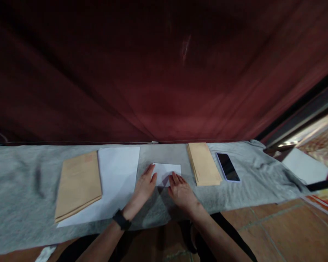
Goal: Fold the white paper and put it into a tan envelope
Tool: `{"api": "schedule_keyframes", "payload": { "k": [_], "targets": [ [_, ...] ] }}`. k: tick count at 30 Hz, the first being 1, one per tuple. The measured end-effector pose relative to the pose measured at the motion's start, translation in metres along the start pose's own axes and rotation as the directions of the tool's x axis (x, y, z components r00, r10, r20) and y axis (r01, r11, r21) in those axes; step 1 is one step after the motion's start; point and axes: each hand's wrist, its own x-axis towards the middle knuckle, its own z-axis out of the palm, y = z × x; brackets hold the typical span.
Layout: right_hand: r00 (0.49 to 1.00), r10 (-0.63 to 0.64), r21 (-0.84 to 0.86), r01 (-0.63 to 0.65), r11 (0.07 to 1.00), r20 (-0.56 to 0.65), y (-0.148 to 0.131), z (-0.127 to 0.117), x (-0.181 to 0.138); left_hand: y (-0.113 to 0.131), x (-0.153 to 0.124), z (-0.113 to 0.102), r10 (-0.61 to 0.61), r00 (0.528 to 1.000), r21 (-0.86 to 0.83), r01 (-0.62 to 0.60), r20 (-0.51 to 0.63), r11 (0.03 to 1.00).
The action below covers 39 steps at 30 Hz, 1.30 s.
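Note:
A small folded white paper (pixel 167 172) lies on the grey cloth (pixel 22 182) in front of me. My left hand (pixel 144 187), with a black band on its wrist, rests flat at the paper's left edge, fingers stretched out. My right hand (pixel 181 191) lies flat on the paper's near edge, fingers pointing away from me. Neither hand grips anything.
A stack of brown envelopes (pixel 78 185) lies on white sheets (pixel 117 171) to the left. Another brown envelope stack (pixel 203 163) and a dark phone (pixel 227 166) lie to the right. A dark red curtain (pixel 153 72) hangs behind. Tiled floor (pixel 284 229) shows below right.

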Motion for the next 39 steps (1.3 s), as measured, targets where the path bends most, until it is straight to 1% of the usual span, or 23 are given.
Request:
{"api": "schedule_keyframes", "payload": {
  "k": [2,5,8,10,12,14,17,19,20,21,22,23,24,25,26,27,28,29,31,32,34,37,39],
  "targets": [
    [1.0,-0.005,-0.015,0.005,1.0,0.007,-0.002,-0.001,0.002,-0.004,0.004,-0.001,-0.079,0.997,-0.159,0.076,-0.016,0.984],
    [1.0,0.003,-0.026,-0.003,1.0,0.017,-0.006,-0.001,0.004,-0.009,0.009,-0.003,-0.196,0.981,-0.388,0.176,-0.01,0.905],
    [1.0,0.017,-0.016,-0.017,1.0,0.022,-0.009,-0.001,0.004,-0.009,0.01,-0.006,-0.323,0.945,-0.574,0.294,0.054,0.764],
    [0.999,0.027,0.006,-0.027,1.0,0.019,-0.012,-0.002,0.003,-0.005,0.009,-0.009,-0.417,0.903,-0.649,0.377,0.101,0.661],
    [0.999,0.04,0.04,-0.041,0.998,0.016,-0.015,-0.005,0.003,0.002,0.007,-0.014,-0.481,0.868,-0.702,0.421,0.126,0.575],
    [0.998,0.065,0.077,-0.066,0.995,0.019,-0.018,-0.01,0.004,0.012,0.006,-0.019,-0.487,0.861,-0.758,0.415,0.148,0.503],
    [0.991,0.137,0.181,-0.136,0.974,0.009,-0.02,-0.021,0.009,0.026,0.006,-0.028,-0.384,0.901,-0.855,0.352,0.201,0.38],
    [0.979,0.202,0.364,-0.176,0.915,-0.034,-0.015,-0.028,0.014,0.032,0.008,-0.032,-0.322,0.916,-0.898,0.335,0.24,0.285],
    [0.968,0.243,0.497,-0.183,0.848,-0.058,-0.011,-0.032,0.017,0.034,0.01,-0.033,-0.322,0.914,-0.91,0.332,0.246,0.246],
    [0.952,0.297,0.646,-0.182,0.742,-0.072,-0.007,-0.034,0.021,0.035,0.01,-0.034,-0.345,0.906,-0.918,0.331,0.245,0.218],
    [0.931,0.36,0.788,-0.176,0.59,-0.061,-0.003,-0.036,0.024,0.035,0.011,-0.033,-0.381,0.893,-0.92,0.334,0.24,0.203],
    [0.906,0.423,0.902,-0.164,0.398,-0.022,0.0,-0.037,0.027,0.035,0.011,-0.032,-0.419,0.877,-0.917,0.344,0.237,0.2],
    [0.881,0.472,0.973,-0.142,0.183,0.04,0.001,-0.037,0.03,0.035,0.01,-0.03,-0.447,0.861,-0.91,0.363,0.244,0.202],
    [0.863,0.493,0.993,-0.111,-0.029,0.111,0.001,-0.037,0.032,0.035,0.009,-0.028,-0.459,0.848,-0.896,0.393,0.266,0.205],
    [0.855,0.487,0.974,-0.08,-0.214,0.177,-0.001,-0.037,0.033,0.036,0.007,-0.025,-0.453,0.842,-0.882,0.421,0.294,0.21],
    [0.86,0.457,0.931,-0.055,-0.36,0.228,-0.004,-0.037,0.034,0.037,0.006,-0.023,-0.427,0.846,-0.872,0.438,0.319,0.217],
    [0.871,0.416,0.884,-0.042,-0.465,0.261,-0.008,-0.038,0.034,0.038,0.004,-0.021,-0.388,0.859,-0.869,0.44,0.333,0.228],
    [0.882,0.378,0.845,-0.039,-0.534,0.28,-0.011,-0.038,0.033,0.039,0.003,-0.02,-0.34,0.877,-0.869,0.431,0.34,0.242],
    [0.887,0.341,0.805,-0.055,-0.591,0.31,-0.014,-0.038,0.031,0.039,0.002,-0.021,-0.253,0.907,-0.868,0.402,0.335,0.292],
    [0.876,0.353,0.803,-0.061,-0.594,0.328,-0.013,-0.038,0.03,0.037,0.003,-0.023,-0.226,0.918,-0.86,0.388,0.327,0.332],
    [0.835,0.415,0.819,-0.072,-0.569,0.362,-0.007,-0.037,0.029,0.028,0.008,-0.028,-0.189,0.929,-0.811,0.369,0.318,0.454],
    [0.763,0.519,0.874,-0.121,-0.471,0.385,0.01,-0.033,0.027,0.009,0.018,-0.037,-0.119,0.947,-0.686,0.3,0.298,0.663],
    [0.752,0.544,0.918,-0.216,-0.332,0.373,0.021,-0.028,0.026,-0.005,0.023,-0.041,-0.113,0.954,-0.622,0.268,0.277,0.735]
  ]
}}
